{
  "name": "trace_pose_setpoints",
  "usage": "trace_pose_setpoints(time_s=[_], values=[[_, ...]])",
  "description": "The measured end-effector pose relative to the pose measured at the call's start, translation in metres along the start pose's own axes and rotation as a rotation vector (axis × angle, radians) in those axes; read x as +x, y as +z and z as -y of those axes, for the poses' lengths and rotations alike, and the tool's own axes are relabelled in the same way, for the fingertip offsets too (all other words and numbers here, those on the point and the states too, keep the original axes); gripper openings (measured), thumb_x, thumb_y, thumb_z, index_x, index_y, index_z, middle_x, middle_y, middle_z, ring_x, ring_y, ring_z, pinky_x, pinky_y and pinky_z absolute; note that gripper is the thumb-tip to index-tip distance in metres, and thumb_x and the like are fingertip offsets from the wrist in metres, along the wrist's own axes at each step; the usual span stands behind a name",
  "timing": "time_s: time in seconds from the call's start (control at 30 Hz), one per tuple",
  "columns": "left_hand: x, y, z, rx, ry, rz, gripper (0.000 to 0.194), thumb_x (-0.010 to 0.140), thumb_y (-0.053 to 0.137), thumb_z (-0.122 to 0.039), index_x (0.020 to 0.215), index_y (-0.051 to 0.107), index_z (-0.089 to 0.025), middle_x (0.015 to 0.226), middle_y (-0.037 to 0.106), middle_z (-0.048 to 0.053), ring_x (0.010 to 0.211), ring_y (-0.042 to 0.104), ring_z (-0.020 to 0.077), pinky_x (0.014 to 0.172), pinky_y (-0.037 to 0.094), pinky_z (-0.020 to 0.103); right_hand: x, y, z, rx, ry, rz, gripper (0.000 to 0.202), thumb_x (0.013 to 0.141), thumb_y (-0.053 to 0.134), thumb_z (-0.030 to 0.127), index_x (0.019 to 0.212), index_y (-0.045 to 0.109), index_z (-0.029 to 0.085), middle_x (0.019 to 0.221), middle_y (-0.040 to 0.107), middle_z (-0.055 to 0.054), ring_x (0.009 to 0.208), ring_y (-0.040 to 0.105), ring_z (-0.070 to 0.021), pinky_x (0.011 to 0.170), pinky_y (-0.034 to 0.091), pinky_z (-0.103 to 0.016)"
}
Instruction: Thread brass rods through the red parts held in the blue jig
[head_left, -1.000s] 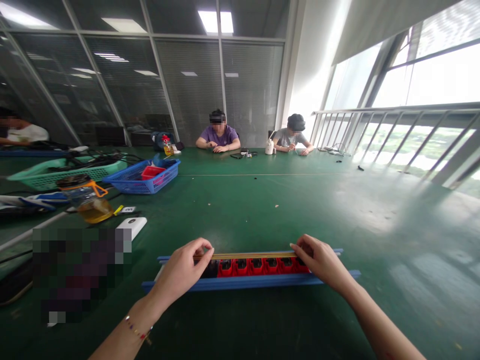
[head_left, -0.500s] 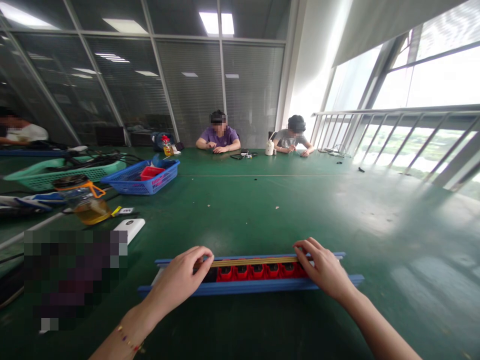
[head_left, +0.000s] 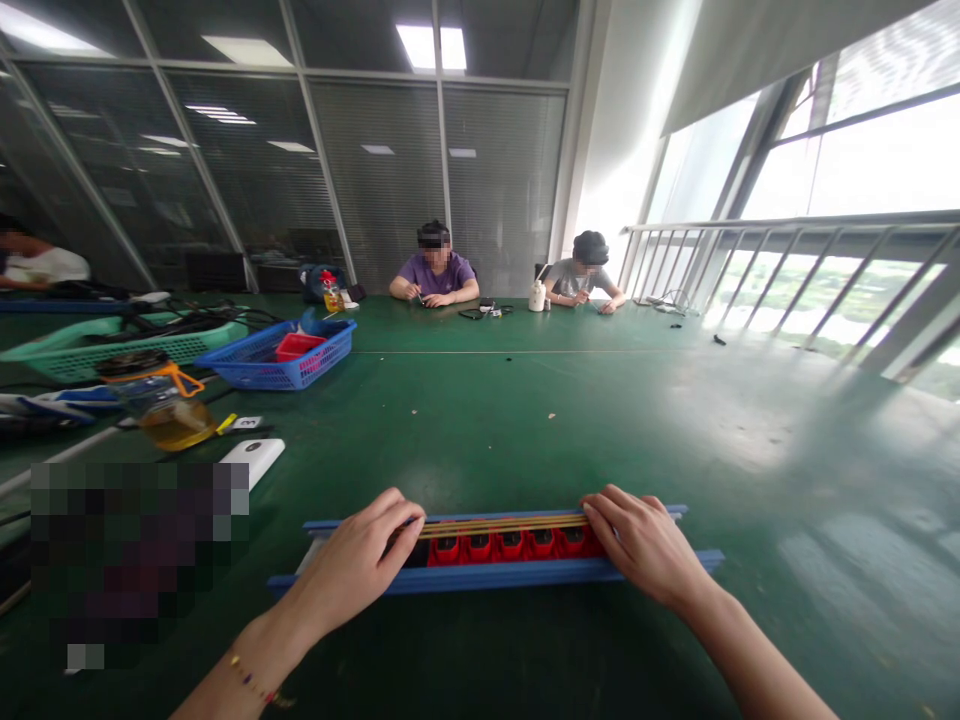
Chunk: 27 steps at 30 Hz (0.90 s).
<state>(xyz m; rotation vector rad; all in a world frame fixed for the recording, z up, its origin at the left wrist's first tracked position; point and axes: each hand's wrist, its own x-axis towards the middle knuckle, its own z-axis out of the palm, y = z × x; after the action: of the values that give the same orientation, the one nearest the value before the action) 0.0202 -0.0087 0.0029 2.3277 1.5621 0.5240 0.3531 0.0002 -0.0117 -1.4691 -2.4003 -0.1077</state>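
Thin yellowish-brown sticks [head_left: 495, 523], long and straight, lie lengthwise over a blue-sided tray [head_left: 502, 577] close in front of me. My left hand [head_left: 373, 545] pinches their left end between thumb and fingers. At the other end, my right hand [head_left: 637, 540] has its thumb and bent fingertips closed around them. Beneath the sticks, several red holders [head_left: 480, 548] with black parts sit in a row in the tray. My fingers cover both stick ends and parts of the row.
On the left are a white power bank [head_left: 255, 462], a jar of amber liquid [head_left: 169, 415], a blue basket [head_left: 289, 372] with a red box [head_left: 298, 347], and a green basket [head_left: 67, 352] of cables. Across the green table [head_left: 480, 410], two people sit working; another is at far left.
My right fingers have come down from a raised, looser pose onto the sticks. The sticks now look slightly more fanned apart. My left hand has hardly moved.
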Motion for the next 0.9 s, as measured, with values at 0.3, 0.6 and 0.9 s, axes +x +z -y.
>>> trace_pose_setpoints(time_s=[0.3,0.6,0.9], values=[[0.0,0.002,0.001,0.07,0.047,-0.001,0.033,0.09,0.025,-0.034,0.099,0.056,-0.026,0.091,0.056,0.002,0.081,0.054,0.015,0.073,0.042,0.024,0.001,-0.001,0.001,-0.022,0.016,0.022,0.034,0.094,0.026,0.034,0.094,0.058,0.025,0.073,0.059,-0.001,0.068,0.056,-0.0146,0.064,0.03,-0.027],[0.011,-0.026,-0.001,0.035,0.105,0.11,0.032,0.087,0.033,-0.038,0.086,0.062,-0.025,0.091,0.058,0.002,0.085,0.053,0.0156,0.076,0.04,0.024,0.001,0.003,-0.001,-0.009,0.026,-0.01,0.032,0.092,0.032,0.042,0.094,0.06,0.026,0.075,0.062,-0.002,0.075,0.057,-0.0168,0.066,0.032,-0.029],[0.04,-0.041,-0.003,-0.101,0.13,0.302,0.024,0.077,0.048,-0.039,0.078,0.067,-0.025,0.083,0.06,0.002,0.078,0.054,0.0174,0.072,0.04,0.024,0.001,0.001,0.001,0.035,-0.008,-0.078,0.031,0.091,0.034,0.04,0.098,0.06,0.025,0.085,0.063,-0.005,0.081,0.055,-0.0182,0.071,0.035,-0.031]])
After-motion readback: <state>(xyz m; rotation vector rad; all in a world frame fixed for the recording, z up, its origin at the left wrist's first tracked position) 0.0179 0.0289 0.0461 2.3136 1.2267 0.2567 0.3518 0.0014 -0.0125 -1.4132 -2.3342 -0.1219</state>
